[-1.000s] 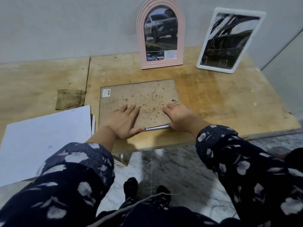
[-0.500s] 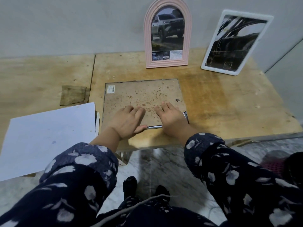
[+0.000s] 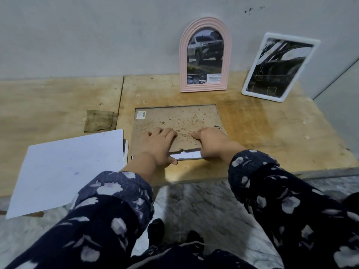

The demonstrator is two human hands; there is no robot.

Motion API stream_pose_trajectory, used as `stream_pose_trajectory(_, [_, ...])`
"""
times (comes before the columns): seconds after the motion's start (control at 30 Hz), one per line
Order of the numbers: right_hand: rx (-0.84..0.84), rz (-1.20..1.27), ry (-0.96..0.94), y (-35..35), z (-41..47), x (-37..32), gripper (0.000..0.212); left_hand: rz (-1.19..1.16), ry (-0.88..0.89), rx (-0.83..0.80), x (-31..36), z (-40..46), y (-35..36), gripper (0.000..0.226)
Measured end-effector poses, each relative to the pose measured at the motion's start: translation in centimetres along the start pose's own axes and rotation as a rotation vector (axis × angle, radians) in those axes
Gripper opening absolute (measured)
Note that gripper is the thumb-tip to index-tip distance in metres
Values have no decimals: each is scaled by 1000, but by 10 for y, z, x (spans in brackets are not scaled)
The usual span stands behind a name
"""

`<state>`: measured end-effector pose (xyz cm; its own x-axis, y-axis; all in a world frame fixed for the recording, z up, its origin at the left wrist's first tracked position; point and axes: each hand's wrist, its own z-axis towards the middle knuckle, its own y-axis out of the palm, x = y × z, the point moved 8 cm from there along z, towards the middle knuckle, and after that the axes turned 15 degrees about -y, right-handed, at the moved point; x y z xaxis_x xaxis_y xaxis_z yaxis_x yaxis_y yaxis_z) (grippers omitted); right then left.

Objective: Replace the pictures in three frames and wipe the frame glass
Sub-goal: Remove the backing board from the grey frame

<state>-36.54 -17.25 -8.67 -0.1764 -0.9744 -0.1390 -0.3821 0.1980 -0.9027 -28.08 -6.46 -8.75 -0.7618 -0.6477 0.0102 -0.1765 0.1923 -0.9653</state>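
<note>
A rectangular frame lies face down on the wooden table, its spotted brown backing board (image 3: 174,121) upward. My left hand (image 3: 158,146) rests flat on the board's near left part, thumb at the near edge. My right hand (image 3: 210,141) presses on the near right part. Between the two hands, a strip of white picture and metal frame edge (image 3: 186,155) shows below the board's near edge. A pink arched frame (image 3: 205,55) with a truck picture leans on the wall. To its right leans a white rectangular frame (image 3: 279,66) with a dark car picture.
A large white sheet of paper (image 3: 66,173) lies at the left and overhangs the table's front edge. A folded brown cloth (image 3: 100,121) lies behind it. The table's front edge (image 3: 194,179) is close below my hands, with marble floor under it.
The camera has shifted, so the frames sit further right in view. My hands have stayed on the backing board; the right hand moved a little left, then back right.
</note>
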Motion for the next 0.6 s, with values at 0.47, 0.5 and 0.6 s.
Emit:
stream_pose_trajectory(0.47, [5,74,70,-34,2,-1,66,-49,13,-12,-4,-2,-33,89])
stream_pose_trajectory(0.5, [14,60,77,-32,1,-2,70,-40,19,-12,-2,-2,-32,89])
stream_pose_trajectory(0.6, [51,46,78,-20,-2,-5,77,-9,30,-3,-1,-4,-21,88])
